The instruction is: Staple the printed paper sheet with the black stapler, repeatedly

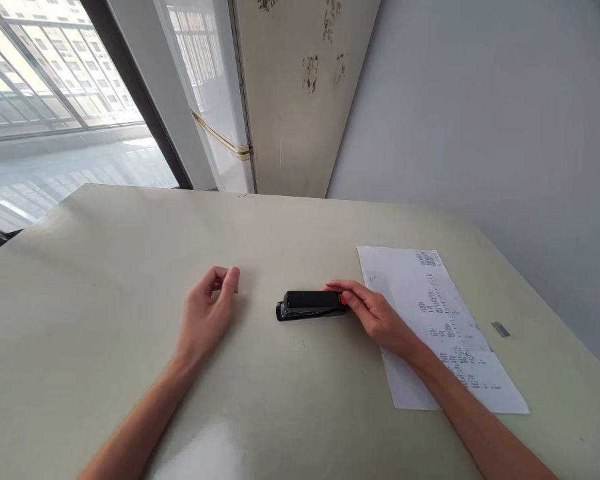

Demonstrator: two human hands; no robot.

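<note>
A black stapler with a red part at its right end lies on the pale table, pointing left. The fingers and thumb of my right hand are closed round that right end. To the left, apart from the stapler, my left hand rests at the table with its fingers curled in and the thumb against them; nothing shows in it. Under my right forearm lies a printed white sheet of paper, partly covered by the arm.
A small strip of staples lies right of the paper on the table. Beyond the table's far edge stand a white fridge and a grey wall, with a window at the left.
</note>
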